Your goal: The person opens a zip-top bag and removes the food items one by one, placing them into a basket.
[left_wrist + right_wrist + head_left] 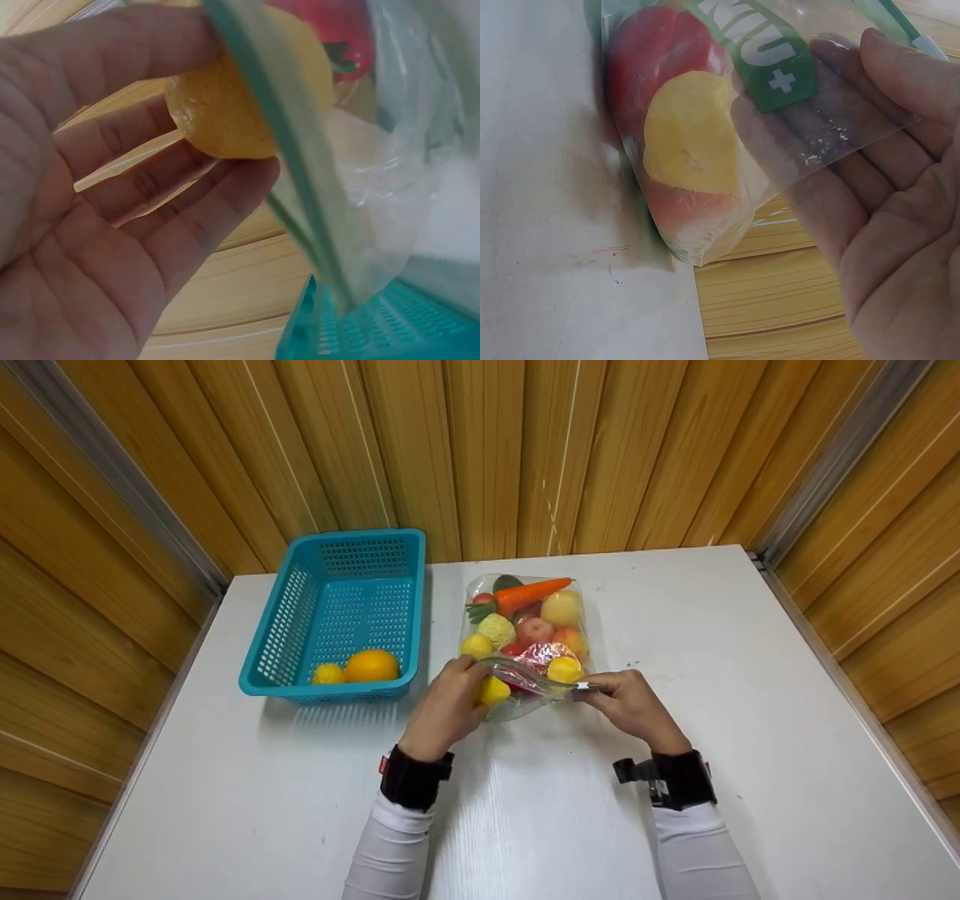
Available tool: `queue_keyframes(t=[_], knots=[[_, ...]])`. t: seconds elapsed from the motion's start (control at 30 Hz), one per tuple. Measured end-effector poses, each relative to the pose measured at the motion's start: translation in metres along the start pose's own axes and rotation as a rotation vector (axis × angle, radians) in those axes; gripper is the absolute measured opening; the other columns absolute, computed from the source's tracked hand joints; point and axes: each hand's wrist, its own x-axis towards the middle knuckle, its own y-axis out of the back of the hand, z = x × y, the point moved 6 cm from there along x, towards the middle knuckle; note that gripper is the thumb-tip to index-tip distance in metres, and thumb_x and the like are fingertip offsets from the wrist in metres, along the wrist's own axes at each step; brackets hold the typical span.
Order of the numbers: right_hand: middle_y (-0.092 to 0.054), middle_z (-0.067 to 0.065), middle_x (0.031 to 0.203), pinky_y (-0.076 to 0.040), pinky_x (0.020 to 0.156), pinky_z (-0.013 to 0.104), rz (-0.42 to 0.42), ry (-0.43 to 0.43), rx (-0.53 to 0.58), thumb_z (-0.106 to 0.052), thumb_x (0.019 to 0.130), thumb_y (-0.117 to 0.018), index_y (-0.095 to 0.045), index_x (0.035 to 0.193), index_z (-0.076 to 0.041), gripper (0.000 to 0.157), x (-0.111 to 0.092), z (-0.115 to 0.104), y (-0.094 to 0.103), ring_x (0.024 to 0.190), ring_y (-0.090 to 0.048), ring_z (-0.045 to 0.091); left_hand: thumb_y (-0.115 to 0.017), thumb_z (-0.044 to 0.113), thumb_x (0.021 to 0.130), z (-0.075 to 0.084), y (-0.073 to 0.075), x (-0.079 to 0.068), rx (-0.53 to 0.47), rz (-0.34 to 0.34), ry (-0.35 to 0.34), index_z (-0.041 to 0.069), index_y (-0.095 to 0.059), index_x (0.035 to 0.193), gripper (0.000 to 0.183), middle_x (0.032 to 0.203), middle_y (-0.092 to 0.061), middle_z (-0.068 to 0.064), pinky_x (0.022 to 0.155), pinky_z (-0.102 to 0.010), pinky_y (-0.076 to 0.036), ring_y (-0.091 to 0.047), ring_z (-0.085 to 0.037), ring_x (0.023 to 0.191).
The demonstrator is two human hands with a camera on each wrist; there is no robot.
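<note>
L hand (448, 701) grips a rounded yellow fruit (494, 691) at the mouth of a clear plastic zip bag (525, 708) on the white worktop (750, 697), beside the turquoise perforated plastic basket (289, 691); R hand (634, 707) pinches the bag's edge nr the white slider (583, 685). If R pinch slips, mouth could sag & snag the fruit; a slack L grip might drop it.
</note>
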Motion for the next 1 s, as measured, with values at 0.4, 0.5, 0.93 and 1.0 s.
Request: queue_keyframes(t=[0.4,0.5,0.93,1.0], knots=[[-0.077,0.021,0.101,-0.049,0.068,0.016,0.002,-0.002,0.006,0.001,0.091,-0.074,-0.078,0.103,0.007,0.014,0.000,-0.001,0.001,0.079,-0.061,0.000,-0.087,0.016,0.083,-0.015,0.049,-0.010,-0.043,0.373,0.105,-0.001,-0.069,0.116,0.042,0.107,-0.062,-0.016,0.082,-0.035,-0.058,-0.059,-0.027,0.091],[-0.077,0.021,0.100,-0.049,0.066,0.017,0.001,-0.002,0.004,0.001,0.091,-0.074,-0.078,0.103,0.008,0.014,0.000,-0.001,0.001,0.078,-0.061,0.000,-0.086,0.015,0.084,-0.024,0.058,-0.015,-0.013,0.467,0.173,-0.003,-0.069,0.117,0.042,0.108,-0.061,-0.018,0.083,-0.038,-0.058,-0.059,-0.030,0.093],[-0.076,0.022,0.102,-0.046,0.063,0.017,-0.017,-0.029,0.043,0.001,0.091,-0.074,-0.077,0.106,0.009,0.017,-0.001,-0.001,0.001,0.074,-0.058,0.003,-0.084,0.014,0.086,-0.060,0.072,-0.029,0.015,0.616,0.419,-0.010,-0.068,0.117,0.042,0.106,-0.061,-0.028,0.087,-0.050,-0.052,-0.057,-0.041,0.097],[-0.076,0.022,0.102,-0.046,0.063,0.017,-0.017,-0.031,0.037,0.001,0.091,-0.074,-0.077,0.106,0.009,0.017,-0.001,-0.001,0.001,0.074,-0.057,0.003,-0.084,0.015,0.087,-0.066,0.071,-0.030,0.006,0.606,0.459,-0.011,-0.068,0.118,0.043,0.107,-0.061,-0.029,0.088,-0.050,-0.052,-0.057,-0.041,0.099]])
